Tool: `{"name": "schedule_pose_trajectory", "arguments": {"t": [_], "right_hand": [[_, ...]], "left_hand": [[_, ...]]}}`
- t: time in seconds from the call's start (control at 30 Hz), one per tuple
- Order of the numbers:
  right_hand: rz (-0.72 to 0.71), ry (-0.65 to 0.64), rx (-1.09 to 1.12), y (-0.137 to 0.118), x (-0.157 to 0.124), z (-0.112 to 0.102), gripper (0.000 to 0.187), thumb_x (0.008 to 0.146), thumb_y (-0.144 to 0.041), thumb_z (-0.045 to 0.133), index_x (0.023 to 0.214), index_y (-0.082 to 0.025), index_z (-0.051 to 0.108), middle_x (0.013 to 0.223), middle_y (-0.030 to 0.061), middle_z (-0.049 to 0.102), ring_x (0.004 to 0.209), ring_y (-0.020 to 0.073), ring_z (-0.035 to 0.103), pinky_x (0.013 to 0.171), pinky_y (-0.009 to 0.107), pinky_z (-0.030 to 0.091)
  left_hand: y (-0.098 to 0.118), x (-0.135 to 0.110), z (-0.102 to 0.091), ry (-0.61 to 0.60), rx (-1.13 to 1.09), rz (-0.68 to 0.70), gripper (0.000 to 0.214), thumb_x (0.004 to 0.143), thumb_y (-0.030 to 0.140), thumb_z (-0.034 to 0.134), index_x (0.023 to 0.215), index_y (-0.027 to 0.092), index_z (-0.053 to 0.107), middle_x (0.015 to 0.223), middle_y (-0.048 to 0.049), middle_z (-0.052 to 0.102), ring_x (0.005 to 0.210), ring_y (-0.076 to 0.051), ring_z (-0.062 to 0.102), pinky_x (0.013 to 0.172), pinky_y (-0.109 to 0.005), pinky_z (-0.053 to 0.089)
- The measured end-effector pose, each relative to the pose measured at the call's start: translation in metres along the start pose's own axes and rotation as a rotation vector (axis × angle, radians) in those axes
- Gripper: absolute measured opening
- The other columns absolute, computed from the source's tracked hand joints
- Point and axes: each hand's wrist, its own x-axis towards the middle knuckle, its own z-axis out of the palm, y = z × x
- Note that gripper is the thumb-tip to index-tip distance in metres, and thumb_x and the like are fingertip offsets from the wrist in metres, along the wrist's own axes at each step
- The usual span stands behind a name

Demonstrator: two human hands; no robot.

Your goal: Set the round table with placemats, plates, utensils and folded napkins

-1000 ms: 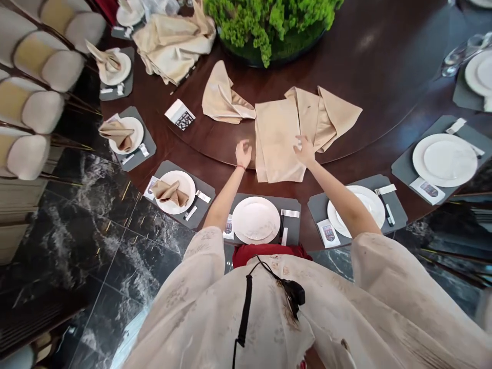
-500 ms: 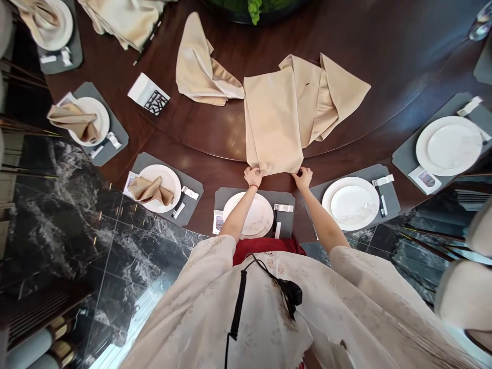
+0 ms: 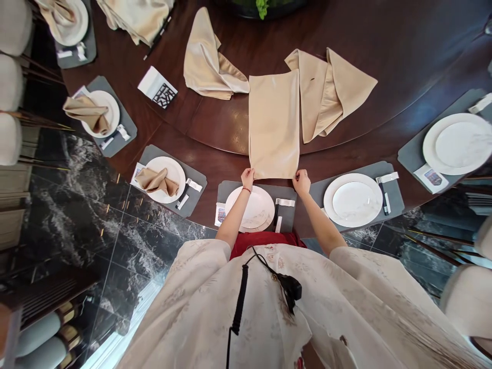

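A beige cloth napkin (image 3: 274,125), folded into a flat rectangle, lies across the seam of the dark wooden table (image 3: 215,138). My left hand (image 3: 247,179) pinches its near left corner, and a thin red band circles that wrist. At the near right corner my right hand (image 3: 302,182) is closed on the same napkin. Just below, a white plate (image 3: 251,205) rests on a grey placemat (image 3: 286,192). Loosely folded napkins lie on both sides: one at left (image 3: 209,61), its tip at the napkin's edge, and another at right (image 3: 338,97).
A pile of napkins (image 3: 138,18) lies at the upper left beside a black stick (image 3: 157,38). A small white box (image 3: 157,87) with a black lattice stands nearby. Place settings line the edge; one left plate (image 3: 176,174) bears a folded napkin. A green plant (image 3: 262,7) is at the back.
The napkin's near edge has straightened and its sides now line up into a neat rectangle. Both hands still hold its near corners. The whole view has shifted slightly.
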Motion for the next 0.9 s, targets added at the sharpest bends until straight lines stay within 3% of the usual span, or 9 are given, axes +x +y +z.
{"name": "schedule_pose_trajectory", "arguments": {"t": [0.1,0.2,0.4,0.53,0.63,0.77,0.9], "right_hand": [[-0.147,-0.021,-0.052,-0.007,-0.008,-0.006,0.032,0.092,-0.021,0.044,0.121,-0.016,0.056,0.144,0.021,0.051,0.11,0.0271,0.06,0.085,0.036,0.053],[-0.26,-0.063,-0.1,-0.009,-0.011,-0.013,0.051,0.09,-0.019,0.046,0.141,-0.016,0.05,0.156,0.0206,0.042,0.125,0.0309,0.056,0.092,0.039,0.055],[-0.313,-0.14,-0.138,0.002,-0.008,-0.023,0.07,0.085,-0.018,0.053,0.154,-0.015,0.041,0.164,0.0217,0.032,0.136,0.0339,0.051,0.099,0.045,0.055],[-0.455,-0.127,-0.171,-0.004,-0.011,-0.024,0.076,0.085,-0.034,0.068,0.154,-0.015,0.042,0.166,0.021,0.031,0.154,0.0387,0.029,0.122,0.056,0.034],[-0.562,-0.121,-0.179,-0.027,-0.019,-0.011,0.087,0.08,-0.045,0.077,0.154,-0.015,0.043,0.167,0.0207,0.032,0.157,0.0406,0.02,0.128,0.061,0.018],[-0.586,-0.039,-0.088,-0.07,-0.027,0.021,0.075,0.089,-0.045,0.067,0.153,-0.012,0.046,0.161,0.0205,0.043,0.154,0.0381,0.032,0.127,0.061,0.021],[-0.472,0.124,0.033,-0.094,-0.022,0.04,0.047,0.099,-0.026,0.045,0.142,-0.013,0.059,0.137,0.0165,0.066,0.132,0.0311,0.056,0.122,0.056,0.033]], "left_hand": [[0.002,-0.001,-0.007,0.016,-0.071,-0.049,0.026,0.087,0.024,0.069,0.073,0.017,0.047,0.06,0.0068,0.042,0.057,-0.006,0.045,0.057,-0.017,0.039],[0.007,-0.002,-0.016,0.004,-0.117,-0.083,0.027,0.082,0.023,0.075,0.074,0.017,0.049,0.061,0.0072,0.046,0.057,-0.005,0.047,0.061,-0.017,0.042],[0.024,-0.006,-0.038,-0.161,-0.123,-0.179,0.024,0.073,0.006,0.078,0.087,0.013,0.06,0.069,0.0032,0.059,0.06,-0.004,0.053,0.066,-0.018,0.046],[0.029,-0.007,-0.036,-0.263,-0.086,-0.258,0.017,0.078,0.005,0.075,0.083,0.011,0.059,0.068,-0.0019,0.062,0.061,-0.009,0.06,0.075,-0.027,0.056],[0.029,-0.012,-0.023,-0.269,-0.112,-0.247,0.021,0.084,0.005,0.069,0.101,0.011,0.06,0.074,-0.0024,0.066,0.069,-0.011,0.066,0.087,-0.035,0.059],[0.031,-0.025,-0.008,-0.273,-0.215,-0.101,0.056,0.085,0.009,0.069,0.137,0.022,0.054,0.085,0.002,0.069,0.08,-0.009,0.07,0.104,-0.04,0.056],[0.037,-0.032,-0.009,-0.403,-0.194,0.032,0.033,0.083,0.021,0.074,0.115,0.014,0.073,0.091,-0.0054,0.074,0.092,-0.017,0.073,0.109,-0.043,0.054]]}}
